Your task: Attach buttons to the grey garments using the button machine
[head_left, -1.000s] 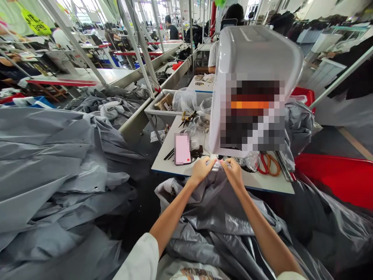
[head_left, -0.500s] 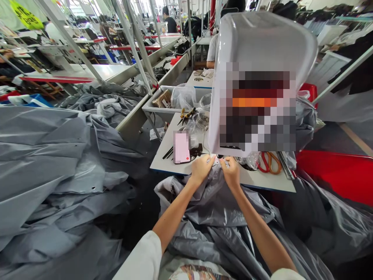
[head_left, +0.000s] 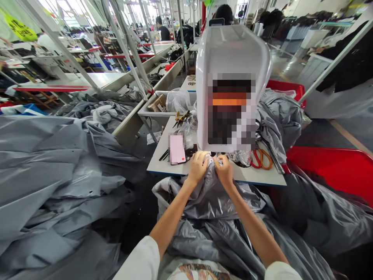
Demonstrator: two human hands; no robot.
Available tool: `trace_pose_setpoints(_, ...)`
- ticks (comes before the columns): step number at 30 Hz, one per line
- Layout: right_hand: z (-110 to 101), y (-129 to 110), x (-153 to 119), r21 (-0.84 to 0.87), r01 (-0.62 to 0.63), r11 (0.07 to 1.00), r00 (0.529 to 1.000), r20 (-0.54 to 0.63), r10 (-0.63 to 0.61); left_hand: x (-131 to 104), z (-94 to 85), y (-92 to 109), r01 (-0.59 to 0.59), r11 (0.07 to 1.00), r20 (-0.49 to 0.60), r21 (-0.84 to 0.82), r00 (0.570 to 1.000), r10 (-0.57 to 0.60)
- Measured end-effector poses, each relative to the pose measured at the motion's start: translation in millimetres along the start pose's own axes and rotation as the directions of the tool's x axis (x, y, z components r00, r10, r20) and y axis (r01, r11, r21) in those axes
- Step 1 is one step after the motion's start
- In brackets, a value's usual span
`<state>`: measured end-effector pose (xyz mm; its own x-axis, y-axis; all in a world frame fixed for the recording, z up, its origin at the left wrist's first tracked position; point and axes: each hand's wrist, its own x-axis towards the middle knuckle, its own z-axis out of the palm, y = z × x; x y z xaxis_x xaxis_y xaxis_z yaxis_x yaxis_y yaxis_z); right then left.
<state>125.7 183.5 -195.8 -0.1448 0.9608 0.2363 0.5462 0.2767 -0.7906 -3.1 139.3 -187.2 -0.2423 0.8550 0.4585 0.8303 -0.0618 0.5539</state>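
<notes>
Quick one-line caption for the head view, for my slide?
Both hands, left hand and right hand, pinch grey plastic sheeting at the white machine on the worktable, orange-handled scissors beside.

Both our hands meet out in front of us

Our bare forearms reach forward and converge; our left hand (head_left: 198, 166) and right hand (head_left: 223, 170) sit knuckles-up, just beside each other, fingers (head_left: 204, 157) curled down and pinched closed, wrists slightly bent, short white sleeves at our upper arms
</notes>
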Motion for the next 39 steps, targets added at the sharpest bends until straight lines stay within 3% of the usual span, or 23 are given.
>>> trace_pose_setpoints(3, -2, 4, -3, -0.041, 0.066, 0.997, 0.998, -0.021, -0.067, -4, -3.5, -2, -0.103, 0.986, 0.074, -0.135, 0.991, 0.113)
trace_pose_setpoints(9, -31, 7, -13, -0.104, 0.325, 0.94, 0.938, -0.096, -0.334, -8, -2.4, -6, -0.092, 0.983, 0.076, -0.157, 0.992, 0.105)
trace_pose_setpoints(11, -51, 13, -11, -0.094, 0.316, 0.944, 0.923, -0.199, -0.329, -8, -0.2, -7, -0.082, 0.987, 0.078, -0.139, 0.993, 0.093)
trace_pose_setpoints(13, -71, 25, 0, -0.1, 0.232, 0.968, 0.913, -0.322, -0.252, -8, 1.5, -8, -0.068, 0.989, 0.082, -0.132, 0.993, 0.08)
trace_pose_setpoints(15, -89, 40, 18, -0.125, 0.148, 0.981, 0.919, -0.348, -0.183, -7, 2.3, -8, -0.058, 0.99, 0.085, -0.132, 0.994, 0.07)
trace_pose_setpoints(17, -103, 55, 39, -0.181, 0.145, 0.973, 0.957, -0.225, -0.184, -7, 2.6, -9, -0.05, 0.99, 0.094, -0.134, 0.994, 0.063)
trace_pose_setpoints(19, -110, 63, 59, -0.251, 0.23, 0.94, 0.972, 0.005, -0.237, -6, 2.7, -10, -0.043, 0.99, 0.107, -0.135, 0.993, 0.058)
trace_pose_setpoints(22, -112, 63, 80, -0.374, 0.378, 0.847, 0.905, 0.344, -0.251, -6, 3.1, -12, -0.048, 0.989, 0.113, -0.141, 0.992, 0.064)
trace_pose_setpoints(24, -111, 56, 86, -0.462, 0.423, 0.78, 0.862, 0.469, -0.19, -6, 3.1, -12, -0.049, 0.988, 0.112, -0.148, 0.991, 0.066)
trace_pose_setpoints(30, -111, 40, 87, -0.623, 0.362, 0.693, 0.889, 0.455, -0.056, -6, 0.8, -11, -0.014, 0.99, 0.142, -0.144, 0.989, 0.035)
trace_pose_setpoints(39, -114, 57, 92, -0.519, 0.354, 0.778, 0.896, 0.427, -0.123, -6, 1.3, -12, 0.011, 0.986, 0.162, -0.168, 0.987, 0.016)
